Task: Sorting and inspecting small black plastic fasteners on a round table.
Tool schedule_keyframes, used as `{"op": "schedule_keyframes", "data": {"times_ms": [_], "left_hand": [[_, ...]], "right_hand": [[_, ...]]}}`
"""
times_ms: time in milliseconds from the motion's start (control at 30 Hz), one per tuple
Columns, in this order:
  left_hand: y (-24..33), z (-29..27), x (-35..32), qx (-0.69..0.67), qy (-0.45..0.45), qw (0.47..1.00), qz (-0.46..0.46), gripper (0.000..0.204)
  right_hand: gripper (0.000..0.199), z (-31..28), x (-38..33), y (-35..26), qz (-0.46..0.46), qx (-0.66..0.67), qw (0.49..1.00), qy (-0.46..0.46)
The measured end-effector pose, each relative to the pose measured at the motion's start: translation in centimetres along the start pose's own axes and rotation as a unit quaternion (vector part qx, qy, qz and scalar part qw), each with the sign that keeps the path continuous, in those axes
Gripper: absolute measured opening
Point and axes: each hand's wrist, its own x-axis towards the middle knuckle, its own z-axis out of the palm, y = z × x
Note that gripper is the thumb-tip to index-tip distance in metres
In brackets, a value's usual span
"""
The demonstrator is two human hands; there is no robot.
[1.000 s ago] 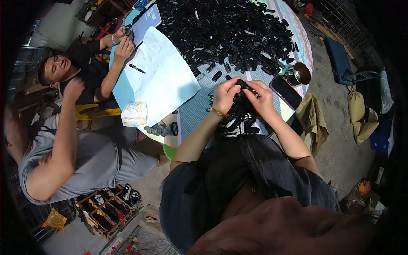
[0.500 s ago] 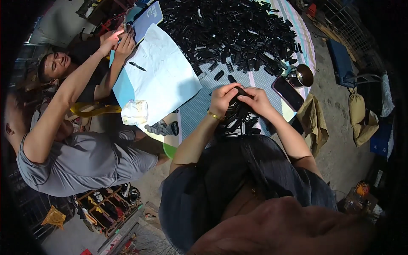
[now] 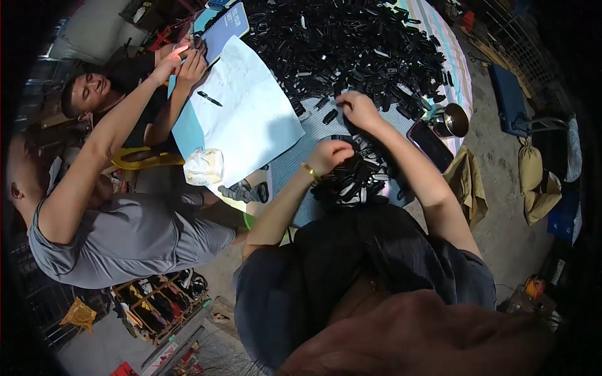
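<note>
While the right hand (image 3: pixel 359 109) reaches forward with loosely curled fingers to the near edge of the big heap of small black plastic pieces (image 3: pixel 351 44), the left hand (image 3: pixel 329 155), nearer the body, is clenched beside the smaller black pile (image 3: pixel 357 182) on the desk (image 3: pixel 301 156); whether its grip holds a piece cannot be told.

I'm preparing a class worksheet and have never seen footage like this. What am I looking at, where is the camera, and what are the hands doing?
A wide-angle camera worn on a person's head looks down, bending straight edges. The two bare forearms from below are the wearer's own. The right hand reaches to the big pile of small black parts on the table. The left hand is closed at a smaller heap of black parts; what it grips is unclear. Also there: white paper, pen, phone, metal cup. Two other people sit left.
</note>
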Motion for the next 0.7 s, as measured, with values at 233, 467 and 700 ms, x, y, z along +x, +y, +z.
{"op": "schedule_keyframes", "data": {"times_ms": [233,467,700], "left_hand": [[-3.2,-1.2,6.7,0.295,0.277,0.913,0.059,0.024],[-4.4,-0.6,6.7,0.236,0.242,0.94,0.04,0.025],[-2.9,-1.5,4.6,-0.543,0.155,0.823,-0.065,0.022]], "right_hand": [[0.028,2.4,6.2,1.0,-0.093,-0.316,0.942,0.069],[0.014,2.1,7.2,1.5,-0.064,-0.393,0.917,0.008],[0.02,0.3,3.4,0.2,-0.016,-0.124,0.974,0.189]]}}
